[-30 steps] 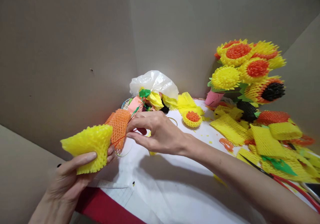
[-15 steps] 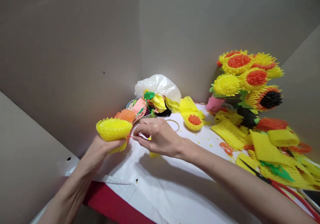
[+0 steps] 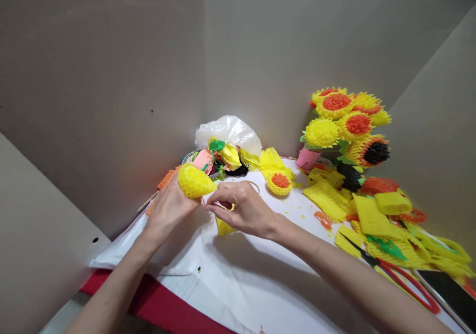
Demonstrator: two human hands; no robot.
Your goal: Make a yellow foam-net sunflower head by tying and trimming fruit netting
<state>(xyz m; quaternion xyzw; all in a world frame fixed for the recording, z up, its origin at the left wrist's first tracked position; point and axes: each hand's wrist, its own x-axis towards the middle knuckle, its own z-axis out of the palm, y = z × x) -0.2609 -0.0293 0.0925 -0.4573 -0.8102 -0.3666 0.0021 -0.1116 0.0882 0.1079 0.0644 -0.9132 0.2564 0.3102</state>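
My left hand (image 3: 169,210) is closed around a bunched yellow foam fruit net (image 3: 193,181), whose rounded end sticks up above the fist. A thin red thread (image 3: 203,201) runs from beneath the net to my right hand (image 3: 245,207), which pinches it between thumb and fingertips. The two hands are close together over the white-covered table (image 3: 245,264). Under my right hand lies another yellow net piece (image 3: 223,226), partly hidden. Orange netting (image 3: 166,178) shows behind my left hand.
Foam-net flowers (image 3: 336,103) stand in a pink pot (image 3: 308,158) at the back right. Loose yellow nets (image 3: 374,217), open-bladed red-handled scissors (image 3: 396,272) and a phone (image 3: 446,289) lie right. A plastic bag (image 3: 232,130) and a yellow-orange flower (image 3: 279,182) sit farther back.
My left hand has turned and shifted right with the yellow net, which now looks narrower. My right hand has kept its pinch on the thread. The camera view has tilted up slightly.
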